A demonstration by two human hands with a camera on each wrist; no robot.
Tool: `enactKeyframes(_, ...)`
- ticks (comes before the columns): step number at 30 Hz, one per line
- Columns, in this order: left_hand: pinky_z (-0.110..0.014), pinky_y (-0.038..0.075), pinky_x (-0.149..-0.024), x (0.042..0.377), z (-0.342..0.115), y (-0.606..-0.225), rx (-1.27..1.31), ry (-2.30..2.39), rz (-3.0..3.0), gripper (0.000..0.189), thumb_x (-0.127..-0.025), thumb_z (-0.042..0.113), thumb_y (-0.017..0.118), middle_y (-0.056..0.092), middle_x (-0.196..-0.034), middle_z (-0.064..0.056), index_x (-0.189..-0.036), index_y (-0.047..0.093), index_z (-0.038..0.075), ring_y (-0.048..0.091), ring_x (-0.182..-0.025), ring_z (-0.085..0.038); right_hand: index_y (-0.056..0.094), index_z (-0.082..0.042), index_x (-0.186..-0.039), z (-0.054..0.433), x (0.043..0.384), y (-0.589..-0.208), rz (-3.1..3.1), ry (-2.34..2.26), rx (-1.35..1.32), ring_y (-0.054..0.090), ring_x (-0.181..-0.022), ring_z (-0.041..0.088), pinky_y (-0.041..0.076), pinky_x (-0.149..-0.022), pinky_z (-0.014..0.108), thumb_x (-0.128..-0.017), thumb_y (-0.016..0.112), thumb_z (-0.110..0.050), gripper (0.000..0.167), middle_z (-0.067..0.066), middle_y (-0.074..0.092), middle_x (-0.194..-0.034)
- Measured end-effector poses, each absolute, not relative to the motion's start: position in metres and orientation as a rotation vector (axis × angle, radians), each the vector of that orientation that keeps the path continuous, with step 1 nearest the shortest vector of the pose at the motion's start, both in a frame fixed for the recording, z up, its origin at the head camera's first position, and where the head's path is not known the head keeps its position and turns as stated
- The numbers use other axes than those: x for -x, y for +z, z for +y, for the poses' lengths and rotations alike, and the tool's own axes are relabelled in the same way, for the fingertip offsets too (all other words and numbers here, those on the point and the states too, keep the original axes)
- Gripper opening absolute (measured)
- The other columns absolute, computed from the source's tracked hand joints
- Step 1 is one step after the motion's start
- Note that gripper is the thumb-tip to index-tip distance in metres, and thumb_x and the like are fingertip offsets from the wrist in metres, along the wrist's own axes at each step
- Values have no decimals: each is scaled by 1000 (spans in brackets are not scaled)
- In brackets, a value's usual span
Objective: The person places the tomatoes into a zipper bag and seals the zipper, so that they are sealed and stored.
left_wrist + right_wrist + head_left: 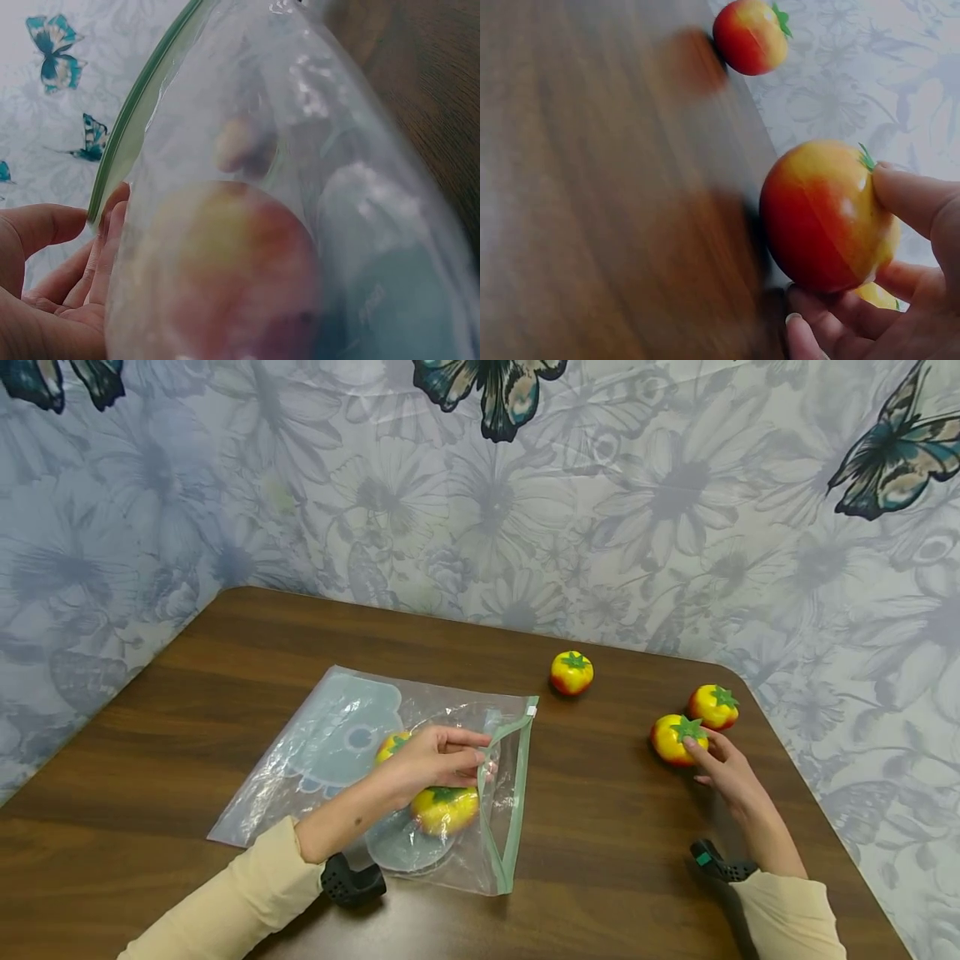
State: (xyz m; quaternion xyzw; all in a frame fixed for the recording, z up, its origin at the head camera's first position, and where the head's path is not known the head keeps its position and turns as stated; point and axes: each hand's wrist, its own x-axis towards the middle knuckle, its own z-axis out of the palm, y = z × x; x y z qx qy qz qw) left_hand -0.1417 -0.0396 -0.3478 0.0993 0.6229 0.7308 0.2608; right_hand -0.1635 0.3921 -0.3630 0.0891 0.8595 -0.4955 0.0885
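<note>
A clear zip bag [258, 802] with a green-edged mouth lies on the table, mouth to the right. My left hand [431, 764] reaches over it and pinches the upper layer at the green edge [139, 90], lifting it so the mouth gapes. Inside, a yellow-red toy tomato [445, 812] sits below that hand, and another tomato [390, 745] is partly hidden behind it. My right hand [735, 781] grips a toy tomato [825, 217] with a green leafy top, thumb near the leaves and fingers beneath. Right behind it is a second loose tomato [708, 710].
One more tomato [572, 672] stands near the back edge of the brown wooden table [600, 860]. A flower-and-butterfly patterned wall [525, 527] rises directly behind. Black wrist cameras [352, 881] sit on both wrists.
</note>
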Motion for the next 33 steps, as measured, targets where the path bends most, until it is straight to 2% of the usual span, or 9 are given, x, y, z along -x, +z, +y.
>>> enactKeyframes(4,-39,54,-79,141,-41,-348,-265,1978,1704,36,-91,1,59,66,-94,-11,-124,52,-12,63,-74,-16,10,9,-144,386,163,-364,2585,-1439,-255,39,-104,24,48,-70,16,-98,41,-43,76,33,21,-137)
enactKeyframes(11,-39,54,-79,140,-41,-352,-260,1975,1697,36,-91,1,58,66,-91,-9,-124,52,-12,62,-74,-15,18,8,-143,378,158,-367,2614,-1461,-284,41,-93,8,49,-71,16,-96,47,-43,75,30,26,-135)
enactKeyframes(18,-39,54,-79,143,-40,-350,-266,1988,1696,36,-91,1,58,66,-91,-9,-124,52,-12,62,-73,-15,19,7,-143,368,161,-363,2588,-1548,-249,44,-87,-2,50,-73,17,-96,49,-41,73,26,28,-134)
enactKeyframes(29,-39,54,-79,143,-38,-352,-291,1981,1692,37,-91,3,59,66,-93,-10,-124,52,-12,63,-74,-15,23,6,-143,346,158,-358,2538,-1594,-162,50,-86,-1,49,-77,17,-97,50,-37,68,25,34,-131)
enactKeyframes(33,-39,54,-79,143,-39,-350,-285,1980,1699,37,-91,2,59,66,-93,-11,-124,52,-12,63,-75,-16,25,4,-142,329,157,-354,2536,-1576,-92,53,-90,4,49,-80,19,-97,50,-36,65,25,37,-130)
